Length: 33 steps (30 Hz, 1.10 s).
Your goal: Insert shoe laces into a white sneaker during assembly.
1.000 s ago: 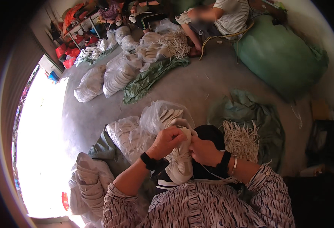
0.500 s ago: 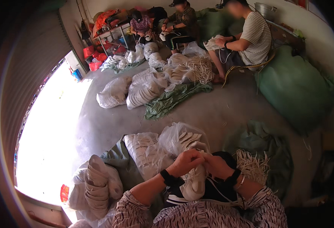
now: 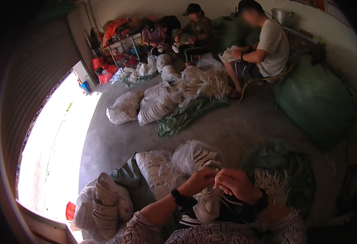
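Observation:
A cream-white shoe (image 3: 206,210) rests on my lap with its toe toward me, and loose white lace strands show around it. Over its upper part, my left hand (image 3: 198,181) is closed, its fingertips pinched together. Close beside it my right hand (image 3: 237,186) is also closed, thumb on top and fingers curled. A thin white shoelace (image 3: 213,188) shows just under the fingertips; where exactly each hand grips it is mostly hidden. Under the shoe lies dark cloth with white stripes (image 3: 188,221).
Clear bags of white shoe parts (image 3: 156,168) stand ahead and left, with a stack of shoe uppers (image 3: 105,203). At right, a bundle of white laces (image 3: 272,183) lies on green sheeting (image 3: 300,175). Three co-workers sit beyond more bags (image 3: 158,103); a big green sack (image 3: 316,101) stands right.
My right hand has turned, thumb now uppermost with fingers curled, and my fingertips sit a little apart from the left ones. The whole view has shifted slightly, lowering the scene in the picture.

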Each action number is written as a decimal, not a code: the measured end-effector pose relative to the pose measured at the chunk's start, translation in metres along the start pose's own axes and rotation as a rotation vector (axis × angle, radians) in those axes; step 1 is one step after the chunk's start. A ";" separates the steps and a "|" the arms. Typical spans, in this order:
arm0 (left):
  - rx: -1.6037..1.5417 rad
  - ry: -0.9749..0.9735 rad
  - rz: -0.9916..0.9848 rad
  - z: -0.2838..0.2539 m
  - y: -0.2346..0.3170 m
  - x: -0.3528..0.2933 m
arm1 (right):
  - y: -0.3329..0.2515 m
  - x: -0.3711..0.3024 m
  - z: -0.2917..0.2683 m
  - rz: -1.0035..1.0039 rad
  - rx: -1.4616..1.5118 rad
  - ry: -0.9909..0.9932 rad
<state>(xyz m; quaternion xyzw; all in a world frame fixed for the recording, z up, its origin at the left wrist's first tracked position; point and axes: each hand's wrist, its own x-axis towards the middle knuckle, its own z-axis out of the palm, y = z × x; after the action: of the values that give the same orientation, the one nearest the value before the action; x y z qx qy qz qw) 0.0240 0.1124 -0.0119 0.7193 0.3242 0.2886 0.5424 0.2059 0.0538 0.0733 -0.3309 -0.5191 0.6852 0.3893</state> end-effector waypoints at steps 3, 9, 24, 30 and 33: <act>-0.113 -0.150 0.086 0.007 0.029 -0.007 | -0.053 -0.006 0.016 -0.282 -0.179 -0.036; -0.023 0.135 -0.297 -0.038 0.040 -0.023 | -0.016 -0.014 -0.049 -0.180 0.066 0.387; 0.137 0.341 -0.240 -0.059 0.026 -0.073 | 0.085 -0.117 -0.191 -0.077 0.325 0.958; 0.751 0.025 0.064 0.007 0.030 -0.065 | 0.070 -0.033 -0.055 0.049 -0.394 0.273; 0.830 0.004 0.151 0.020 0.029 -0.052 | 0.060 -0.024 -0.043 0.177 -0.587 0.148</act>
<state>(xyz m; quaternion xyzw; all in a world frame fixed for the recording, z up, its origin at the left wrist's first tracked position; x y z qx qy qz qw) 0.0110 0.0543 0.0086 0.8979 0.3602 0.1741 0.1834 0.2427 0.0431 0.0057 -0.5222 -0.6342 0.5111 0.2527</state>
